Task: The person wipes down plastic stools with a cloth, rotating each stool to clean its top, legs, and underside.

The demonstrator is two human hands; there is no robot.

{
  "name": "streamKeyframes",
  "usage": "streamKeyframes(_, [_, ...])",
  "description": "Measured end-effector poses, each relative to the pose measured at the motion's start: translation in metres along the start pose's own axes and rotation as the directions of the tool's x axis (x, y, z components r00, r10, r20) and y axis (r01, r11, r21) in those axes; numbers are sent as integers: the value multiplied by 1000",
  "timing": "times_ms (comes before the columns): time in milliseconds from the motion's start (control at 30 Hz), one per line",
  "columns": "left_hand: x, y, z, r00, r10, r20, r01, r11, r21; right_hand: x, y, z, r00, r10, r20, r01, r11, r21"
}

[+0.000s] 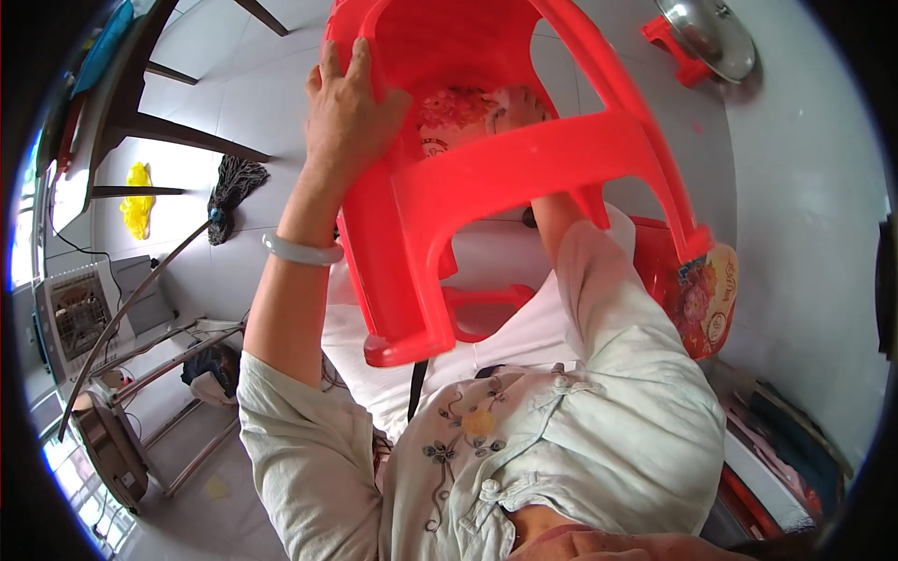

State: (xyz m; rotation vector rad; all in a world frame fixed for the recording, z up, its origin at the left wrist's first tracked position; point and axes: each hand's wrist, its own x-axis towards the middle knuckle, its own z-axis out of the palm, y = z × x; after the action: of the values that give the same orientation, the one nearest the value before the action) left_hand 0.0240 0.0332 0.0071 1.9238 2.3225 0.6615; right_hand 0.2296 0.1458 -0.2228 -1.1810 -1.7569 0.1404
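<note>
A red plastic chair point(524, 173) is held tilted over my lap, its frame toward me. My left hand point(351, 112) grips the chair's left edge, fingers over the rim and thumb toward the inside. Through the chair's opening my right hand point(516, 109) shows beside the flower-patterned panel point(456, 110), its fingers bent together; what it holds, if anything, is too small to make out.
Another red seat with a floral panel point(708, 299) is at the right. A metal lid point(713, 37) rests at upper right by the wall. A mop point(234, 192), a yellow cloth point(137, 201) and a heater point(82, 313) are at the left, near a dark wooden table point(117, 107).
</note>
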Motion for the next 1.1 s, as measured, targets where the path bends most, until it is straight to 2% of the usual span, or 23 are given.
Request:
streamKeyframes(33, [-1,3,-1,1000,-6,2,6,1000,5,14,-12,1,990,102,93,-63,935,-350])
streamKeyframes(67, [-1,6,-3,1000,-5,12,5,1000,1,20,1,19,990,103,99,-63,937,-343])
streamKeyframes(133, [-3,10,-5,1000,-11,16,11,1000,6,48,27,59,933,83,350,4,971,-241])
streamKeyframes(167, [-4,11,-7,999,-19,30,19,1000,13,59,24,63,932,78,353,5,973,-230])
streamKeyframes(233, [-3,13,-9,998,-31,51,30,999,10,83,17,65,811,69,581,181,915,-362])
streamKeyframes(267, [-3,13,-9,998,-33,56,32,999,11,91,9,60,809,72,584,179,915,-361])
streamKeyframes(333, [-4,16,-8,999,-27,46,26,1000,4,95,5,49,652,193,733,183,898,-400])
streamKeyframes(367, [-3,15,-8,998,-25,52,25,1000,-4,85,10,46,649,201,734,183,895,-407])
streamKeyframes(400, [-1,9,-7,1000,6,24,-6,1000,-10,69,12,41,838,-43,544,246,920,-305])
streamKeyframes(433, [-2,4,-6,999,35,3,-35,999,-15,51,18,37,922,-268,280,333,917,-221])
streamKeyframes(567, [-1,-1,-2,1000,27,-15,-28,1000,-15,-7,26,0,956,-139,260,218,926,-307])
streamKeyframes(600, [-2,0,-2,999,37,-13,-37,999,-25,-30,37,-9,858,-283,429,514,482,-710])
streamKeyframes(633, [-1,-2,-1,999,44,-17,-44,999,-27,-46,45,-20,725,-264,636,611,-178,-771])
streamKeyframes(667, [0,-3,0,999,49,-23,-50,998,-29,-55,30,-47,870,-254,422,480,628,-612])
streamKeyframes(700, [0,-4,1,999,44,-20,-44,999,-19,-66,11,-75,959,-56,277,58,998,2])
streamKeyframes(767, [0,-5,1,998,56,-27,-57,998,-38,-107,1,-99,943,112,314,21,921,-389])
streamKeyframes(833, [0,-6,3,997,71,-37,-73,996,-58,-143,-12,-124,943,244,226,-129,895,-427])
streamKeyframes(867, [1,-6,5,996,77,-46,-79,996,-37,-158,-16,-131,947,239,216,-126,892,-435])
streamKeyframes(933, [0,-3,7,995,83,-58,-85,996,-24,-176,-25,-137,843,521,131,-379,750,-543])
streamKeyframes(1067, [2,-1,4,996,86,-30,-86,996,-2,-165,-15,-126,788,604,122,-473,720,-508])
streamKeyframes(1100, [3,1,5,997,74,-17,-74,997,-8,-159,-8,-121,853,500,151,-415,824,-387])
